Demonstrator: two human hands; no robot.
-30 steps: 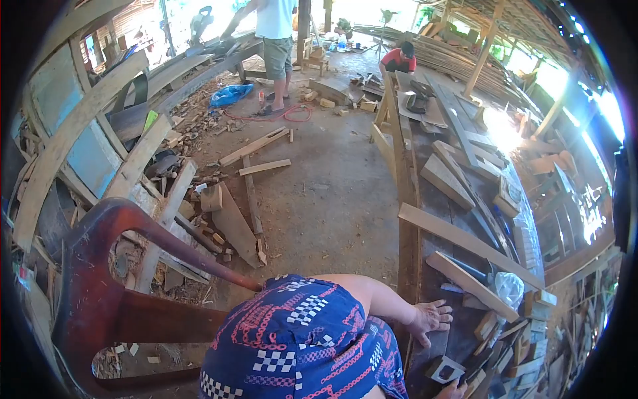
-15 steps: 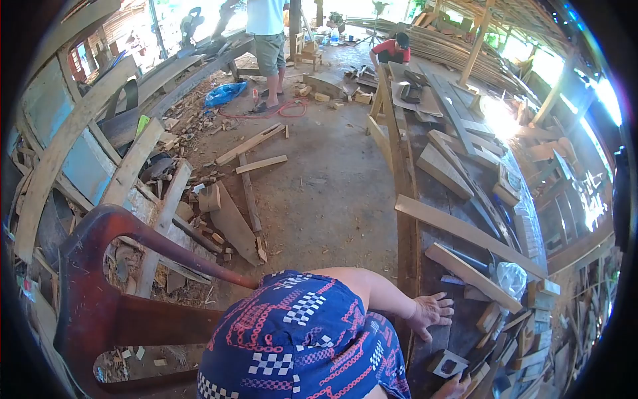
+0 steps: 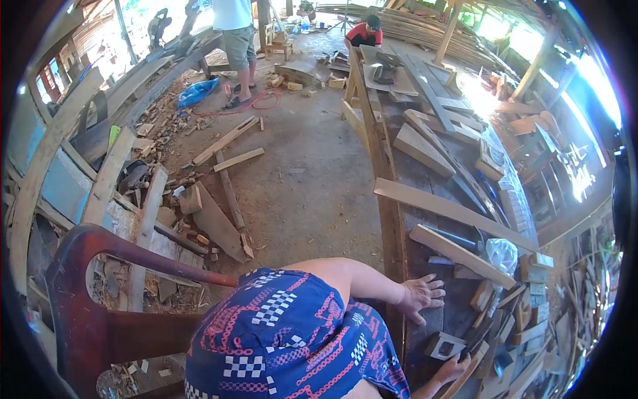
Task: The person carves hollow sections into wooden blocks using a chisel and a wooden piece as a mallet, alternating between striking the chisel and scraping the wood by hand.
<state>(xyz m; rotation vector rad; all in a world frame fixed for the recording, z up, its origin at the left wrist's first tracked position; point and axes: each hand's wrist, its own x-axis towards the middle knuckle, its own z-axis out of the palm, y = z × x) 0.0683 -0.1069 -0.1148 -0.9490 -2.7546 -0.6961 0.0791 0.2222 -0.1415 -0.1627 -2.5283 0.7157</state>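
My left hand (image 3: 423, 297) lies flat on the dark bench top (image 3: 425, 332), palm down and fingers spread. Below it in the view, my right hand (image 3: 452, 369) reaches in beside a small block with a hole in its face (image 3: 444, 346). Its fingers look slightly parted, and I see nothing clearly held in them. The block stands between my two hands. A pale wooden strip (image 3: 467, 372) lies close to the right hand's fingertips. Farther along the bench are a wooden bar (image 3: 462, 255), a longer board (image 3: 452, 214) and a clear plastic bag (image 3: 502, 255).
A reddish-brown wooden chair frame (image 3: 76, 286) stands at the left. Offcuts and planks (image 3: 219, 223) lie on the floor. One person (image 3: 237, 50) stands far off near a blue bag (image 3: 197, 93); another person in red (image 3: 365, 33) crouches beyond the bench. Wood pieces crowd the bench's right side.
The whole view has shifted, so the scene sits farther left and slightly higher. More of my right hand and forearm shows beside the block. My left hand stays flat on the bench.
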